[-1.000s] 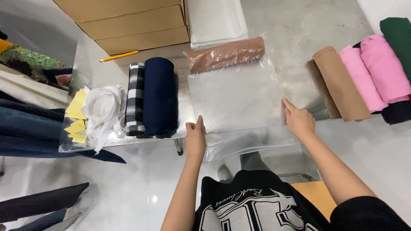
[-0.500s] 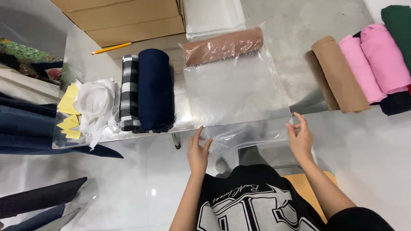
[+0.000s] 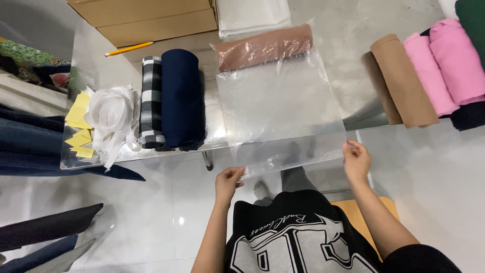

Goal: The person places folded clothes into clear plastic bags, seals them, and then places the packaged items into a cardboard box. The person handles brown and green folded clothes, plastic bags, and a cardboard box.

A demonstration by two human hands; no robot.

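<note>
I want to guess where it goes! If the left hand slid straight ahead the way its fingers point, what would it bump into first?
Probably the clear plastic bag that the left hand already pinches at its open edge. Further along, the rolled brown cloth inside the bag. Depth is hard to judge.

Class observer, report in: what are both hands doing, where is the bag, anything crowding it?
Left hand and right hand pinch the clear plastic bag at its open end. Rolled brown cloth inside. Navy roll beside it, apart.

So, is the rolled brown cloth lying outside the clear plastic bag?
No, the rolled brown cloth lies inside the clear plastic bag, at its far end, while both hands hold the near edge.
</note>
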